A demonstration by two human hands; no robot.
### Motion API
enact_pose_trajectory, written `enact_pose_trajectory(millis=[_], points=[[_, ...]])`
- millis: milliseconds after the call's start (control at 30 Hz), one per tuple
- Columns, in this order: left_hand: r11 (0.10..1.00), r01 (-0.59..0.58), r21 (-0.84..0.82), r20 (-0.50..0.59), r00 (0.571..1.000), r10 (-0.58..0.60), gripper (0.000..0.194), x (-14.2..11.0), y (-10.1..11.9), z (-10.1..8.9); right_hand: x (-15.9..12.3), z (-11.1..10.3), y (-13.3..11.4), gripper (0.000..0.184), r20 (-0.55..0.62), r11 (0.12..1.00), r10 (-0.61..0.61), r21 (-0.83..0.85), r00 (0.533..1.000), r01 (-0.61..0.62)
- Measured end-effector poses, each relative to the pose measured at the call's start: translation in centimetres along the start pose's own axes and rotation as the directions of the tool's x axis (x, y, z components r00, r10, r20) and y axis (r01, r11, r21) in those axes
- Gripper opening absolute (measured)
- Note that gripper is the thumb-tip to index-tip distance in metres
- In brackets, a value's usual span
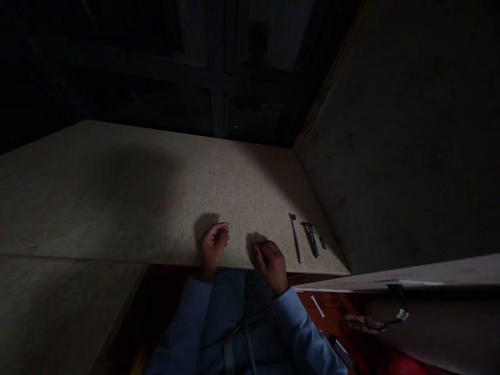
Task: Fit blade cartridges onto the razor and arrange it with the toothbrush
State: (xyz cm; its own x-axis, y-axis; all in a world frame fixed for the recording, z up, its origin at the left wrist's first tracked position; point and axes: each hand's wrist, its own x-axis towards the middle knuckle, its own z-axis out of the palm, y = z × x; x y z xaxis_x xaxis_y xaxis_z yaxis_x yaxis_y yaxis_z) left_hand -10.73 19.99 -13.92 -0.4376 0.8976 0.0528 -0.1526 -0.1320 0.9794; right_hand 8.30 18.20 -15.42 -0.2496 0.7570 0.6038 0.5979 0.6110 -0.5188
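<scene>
I see the left hand half curled above the near edge of the table; in this gloom I can't tell whether its fingers pinch anything. The right hand bends inward, hiding its fingertips from me, so I can't tell there either. Right of it lie a toothbrush, a razor and a small green piece I can't identify.

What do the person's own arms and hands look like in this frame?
The left sleeve and right sleeve are long, muted blue and plain-looking, each ending near the wrist. The left hand and right hand are ungloved; no watch shows. It is too dim to make out finer details.
</scene>
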Motion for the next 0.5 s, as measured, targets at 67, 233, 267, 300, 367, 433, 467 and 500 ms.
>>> enact_pose_trajectory(millis=[67,233,267,300,367,433,467,500], points=[[1.0,-0.008,0.003,-0.003,1.0,0.008,0.037,0.01,0.02,0.04,0.0,0.11,-0.04,0.019,-0.007,1.0,-0.003,-0.01,1.0,0.003],[1.0,-0.02,0.003,-0.025,0.999,0.02,0.038,0.12,-0.17,0.13,-0.09,0.18,0.07,0.02,-0.01,0.999,-0.025,-0.025,1.0,0.025],[1.0,-0.017,0.0,-0.025,1.0,0.017,0.038,0.12,-0.19,0.13,-0.1,0.16,0.08,0.02,-0.015,0.999,-0.033,-0.028,0.999,0.033],[1.0,-0.012,-0.001,-0.024,1.0,0.012,0.039,0.12,-0.18,0.13,-0.11,0.13,0.09,0.021,-0.018,0.999,-0.042,-0.03,0.999,0.042],[1.0,-0.003,0.003,-0.025,1.0,0.003,0.039,0.09,-0.13,0.16,-0.1,0.06,0.09,0.021,-0.021,0.998,-0.058,-0.032,0.998,0.057],[1.0,-0.003,0.005,-0.022,1.0,0.003,0.038,0.04,-0.09,0.2,-0.09,-0.01,0.07,0.021,-0.02,0.998,-0.063,-0.033,0.998,0.062],[1.0,-0.008,0.005,-0.019,1.0,0.008,0.038,0.02,-0.09,0.22,-0.1,-0.03,0.07,0.021,-0.02,0.997,-0.065,-0.031,0.998,0.064],[1.0,-0.015,0.003,-0.017,1.0,0.015,0.037,0.0,-0.09,0.25,-0.1,-0.05,0.08,0.021,-0.021,0.997,-0.066,-0.03,0.998,0.065]])
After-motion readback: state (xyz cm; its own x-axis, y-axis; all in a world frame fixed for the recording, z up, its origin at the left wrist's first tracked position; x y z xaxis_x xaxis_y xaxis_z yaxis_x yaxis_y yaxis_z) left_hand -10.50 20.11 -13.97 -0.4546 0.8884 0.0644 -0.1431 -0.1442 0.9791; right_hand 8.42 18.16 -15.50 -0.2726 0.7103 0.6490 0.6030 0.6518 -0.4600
